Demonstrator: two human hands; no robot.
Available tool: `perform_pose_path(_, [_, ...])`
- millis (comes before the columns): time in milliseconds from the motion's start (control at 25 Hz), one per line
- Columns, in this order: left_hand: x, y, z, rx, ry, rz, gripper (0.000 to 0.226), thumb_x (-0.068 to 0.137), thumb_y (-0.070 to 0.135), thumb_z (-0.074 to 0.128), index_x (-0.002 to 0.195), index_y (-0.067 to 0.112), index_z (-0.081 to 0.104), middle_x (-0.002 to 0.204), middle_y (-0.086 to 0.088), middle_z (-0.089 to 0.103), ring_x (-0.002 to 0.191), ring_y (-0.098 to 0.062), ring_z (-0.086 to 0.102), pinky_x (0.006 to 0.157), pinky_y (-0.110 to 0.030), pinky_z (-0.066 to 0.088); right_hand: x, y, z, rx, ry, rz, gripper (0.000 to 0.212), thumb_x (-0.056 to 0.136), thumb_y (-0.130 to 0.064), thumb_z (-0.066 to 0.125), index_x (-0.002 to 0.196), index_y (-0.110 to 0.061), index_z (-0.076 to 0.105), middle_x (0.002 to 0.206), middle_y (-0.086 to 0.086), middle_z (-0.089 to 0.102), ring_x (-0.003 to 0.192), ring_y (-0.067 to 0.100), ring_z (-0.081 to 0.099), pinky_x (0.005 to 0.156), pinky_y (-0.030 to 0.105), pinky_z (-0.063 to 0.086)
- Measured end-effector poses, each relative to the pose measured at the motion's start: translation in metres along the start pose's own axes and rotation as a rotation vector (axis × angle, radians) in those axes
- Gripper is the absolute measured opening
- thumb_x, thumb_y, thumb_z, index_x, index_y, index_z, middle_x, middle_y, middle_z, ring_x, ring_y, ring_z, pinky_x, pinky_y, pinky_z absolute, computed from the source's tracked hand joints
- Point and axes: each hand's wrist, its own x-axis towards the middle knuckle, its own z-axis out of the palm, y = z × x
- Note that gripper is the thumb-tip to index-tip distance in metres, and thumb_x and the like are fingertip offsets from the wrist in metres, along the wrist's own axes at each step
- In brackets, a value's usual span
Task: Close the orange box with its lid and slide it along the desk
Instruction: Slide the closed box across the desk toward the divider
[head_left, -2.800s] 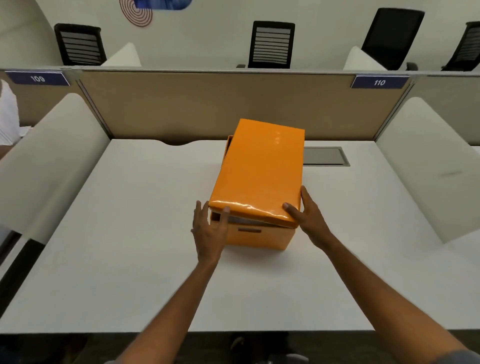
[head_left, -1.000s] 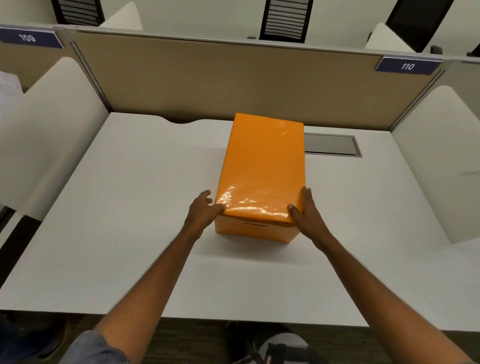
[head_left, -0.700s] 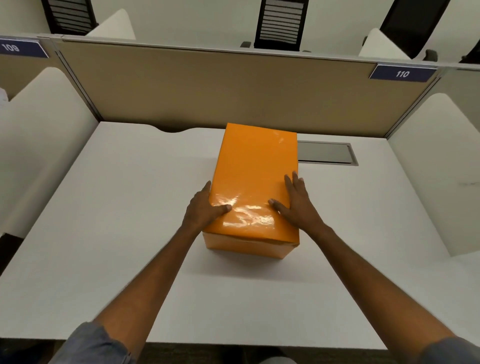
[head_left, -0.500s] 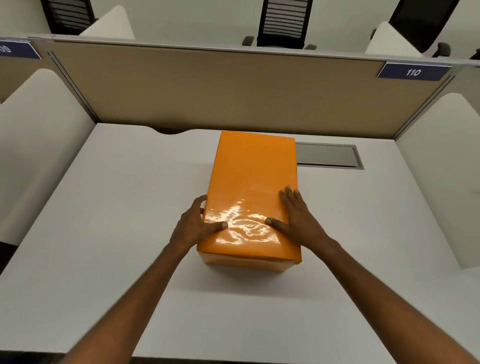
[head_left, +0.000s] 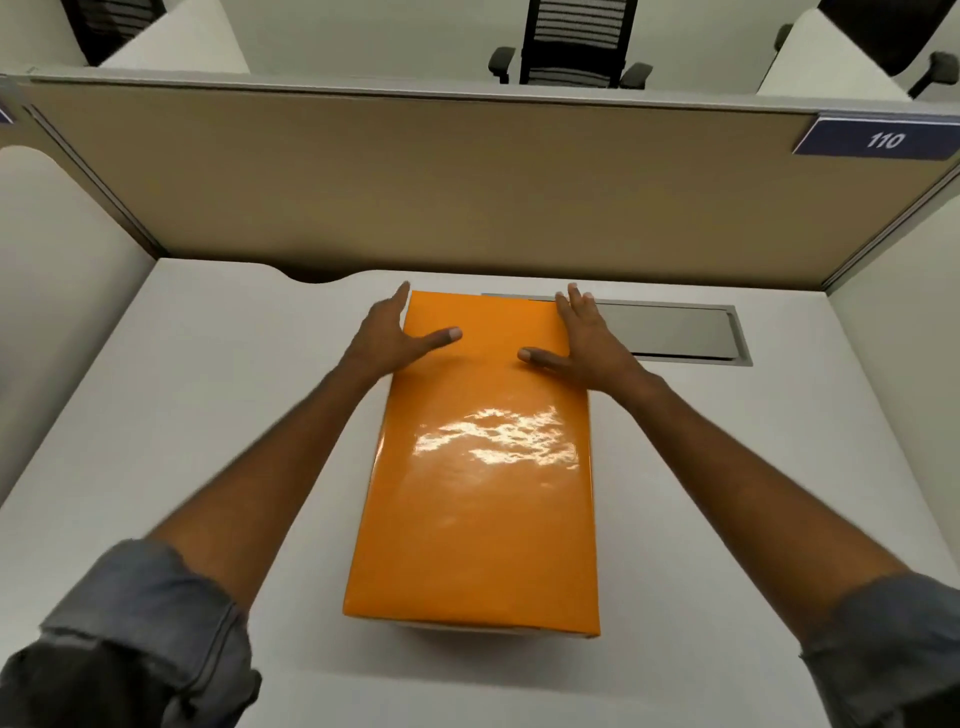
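The orange box stands lengthwise on the white desk, and its glossy lid lies flat and shut on it. My left hand is on the far left corner of the lid, thumb on top and fingers down the left side. My right hand mirrors it on the far right corner, thumb on top and fingers along the right edge. Both hands press the box between them. The box body under the lid is almost hidden from this angle.
A grey cable hatch is set into the desk just right of the box's far end. A tan partition closes the back, with a label 110. White side dividers flank the desk. An office chair stands beyond.
The lid, tilted up at its near end earlier, now lies flat. Both hands moved from the near end to the far corners. The box now fills more of the view, nearer to me.
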Motion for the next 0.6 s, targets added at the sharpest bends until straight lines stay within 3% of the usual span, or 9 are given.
perform_pose_path(200, [0.038, -0.003, 0.011, 0.257, -0.124, -0.032, 0.115, 0.07, 0.06, 0.08, 0.16, 0.023, 0.018, 0.166, -0.012, 0.026, 0.15, -0.041, 0.03, 0.115, -0.058, 0.035, 0.023, 0.014, 0.015, -0.029, -0.055, -0.02, 0.121, 0.082, -0.066, 0.066, 0.163, -0.009, -0.003, 0.173, 0.01, -0.009, 0.159, 0.029, -0.012, 0.128, 0.05, 0.009])
perform_pose_path(400, [0.042, -0.014, 0.018, 0.136, -0.067, -0.062, 0.115, 0.067, 0.06, 0.083, 0.159, 0.031, 0.02, 0.165, -0.011, 0.028, 0.147, -0.042, 0.035, 0.112, -0.06, 0.038, 0.028, 0.022, 0.022, 0.001, -0.043, -0.042, 0.12, 0.082, -0.066, 0.066, 0.162, -0.009, -0.003, 0.173, 0.01, -0.009, 0.159, 0.029, -0.012, 0.127, 0.05, 0.008])
perform_pose_path(600, [0.011, -0.014, 0.026, -0.041, 0.025, -0.063, 0.115, 0.075, 0.057, 0.077, 0.161, 0.024, 0.009, 0.167, -0.01, 0.025, 0.149, -0.04, 0.033, 0.115, -0.057, 0.035, 0.007, 0.014, 0.016, 0.135, 0.033, -0.029, 0.111, 0.086, -0.061, 0.066, 0.163, -0.011, 0.003, 0.173, 0.007, -0.009, 0.16, 0.028, -0.009, 0.127, 0.051, 0.012])
